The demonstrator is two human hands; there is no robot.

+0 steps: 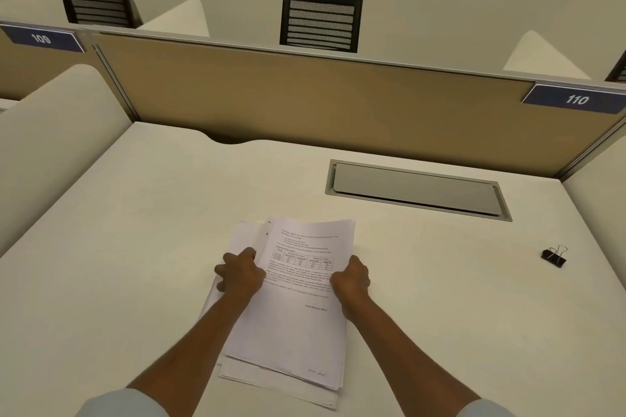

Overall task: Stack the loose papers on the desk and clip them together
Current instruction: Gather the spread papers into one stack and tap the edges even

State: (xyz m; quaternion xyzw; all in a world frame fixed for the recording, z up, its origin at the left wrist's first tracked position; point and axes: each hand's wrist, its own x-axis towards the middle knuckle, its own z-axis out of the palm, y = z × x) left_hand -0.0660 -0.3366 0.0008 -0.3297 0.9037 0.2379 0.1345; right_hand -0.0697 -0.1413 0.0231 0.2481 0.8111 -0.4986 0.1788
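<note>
A loose stack of white printed papers (291, 322) lies on the desk in front of me, its sheets fanned out and uneven at the left and bottom edges. My left hand (240, 272) grips the stack's left side. On the right side, my right hand (350, 281) holds the edge with curled fingers. A black binder clip (554, 257) with silver handles lies on the desk far to the right, apart from both hands.
The cream desk (135, 247) has a grey cable-tray lid (416, 188) set into it behind the papers. A tan partition (305, 101) with labels 109 and 110 closes the back. White side dividers stand left and right. Black mesh chairs (320, 22) show beyond.
</note>
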